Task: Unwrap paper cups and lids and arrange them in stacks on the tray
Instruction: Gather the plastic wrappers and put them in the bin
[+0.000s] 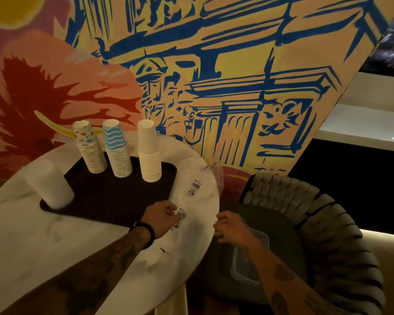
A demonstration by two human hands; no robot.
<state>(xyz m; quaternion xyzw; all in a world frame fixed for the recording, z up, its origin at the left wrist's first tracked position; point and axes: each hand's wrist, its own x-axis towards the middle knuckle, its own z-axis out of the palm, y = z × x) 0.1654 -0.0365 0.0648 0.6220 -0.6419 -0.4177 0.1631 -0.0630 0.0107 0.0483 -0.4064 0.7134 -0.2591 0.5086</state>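
four stacks (120, 151) stand on the tray (114, 201), mid-left of frame, so little seems left. left hand (162, 218) pinches loose clear wrap (196, 185) on the counter (32, 235); right hand (230, 227) curls beside the edge, hold unclear.

Dark brown tray (105, 196); blue wavy-striped cup stack (117, 148); plain white stack (148, 153).

Blurry white stack (50, 188) at left

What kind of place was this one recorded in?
Probably a café or lounge: a bold painted mural fills the wall, a round marble-look table holds a tray of paper cup stacks, and a woven armchair stands beside it.
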